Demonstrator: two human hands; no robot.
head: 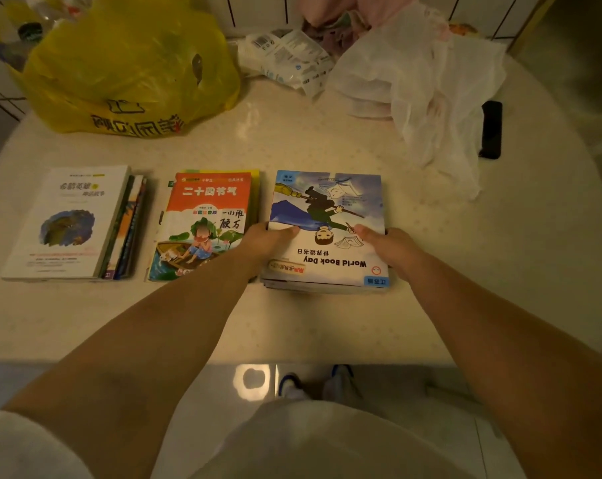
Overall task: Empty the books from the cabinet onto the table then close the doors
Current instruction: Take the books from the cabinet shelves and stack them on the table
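Both hands grasp the rightmost stack of books [327,233], topped by a "World Book Day" cover, which lies flat on the pale table [327,140]. The left hand [268,238] holds its left edge with the thumb on the cover, and the right hand [387,245] holds its right edge the same way. Just to the left lie an orange-covered stack [206,216] and, further left, a white-covered stack [71,219]. Behind sit a yellow plastic bag [130,67], white bags [413,84] and a black object [491,129].
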